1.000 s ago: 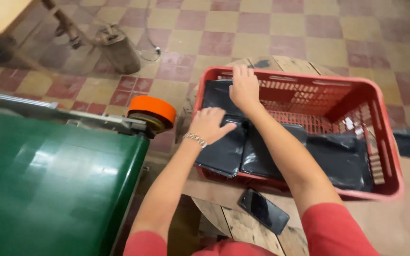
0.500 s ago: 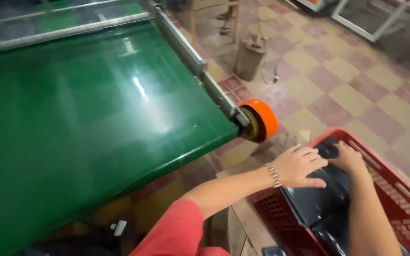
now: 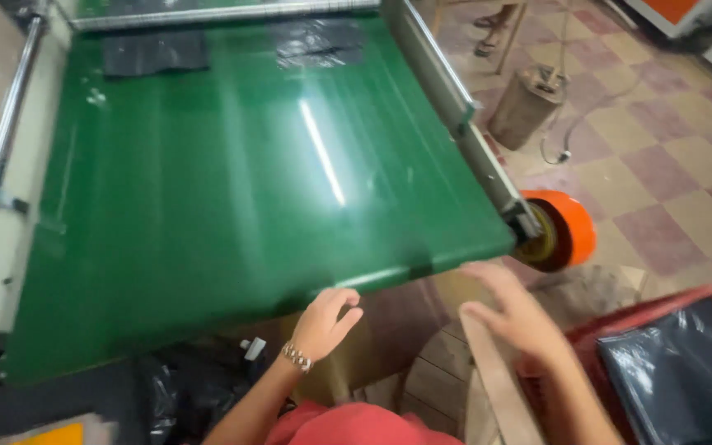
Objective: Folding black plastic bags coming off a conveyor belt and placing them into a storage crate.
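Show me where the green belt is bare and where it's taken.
Bare: the green belt from its near edge by the left hand up to the two dark bags at the far end, between the side rails. Crowded: the red crate beside the right hand, full of dark bags.

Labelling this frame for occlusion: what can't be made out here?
Head view only:
- Right hand: motion-blurred, finger pose unclear.
- Red plastic crate of dark plastic bags: cut off by the right and bottom edges.
- Two dark bags at the green conveyor belt's far end: small, glare-washed.
- Left hand: palm hidden, faces away.
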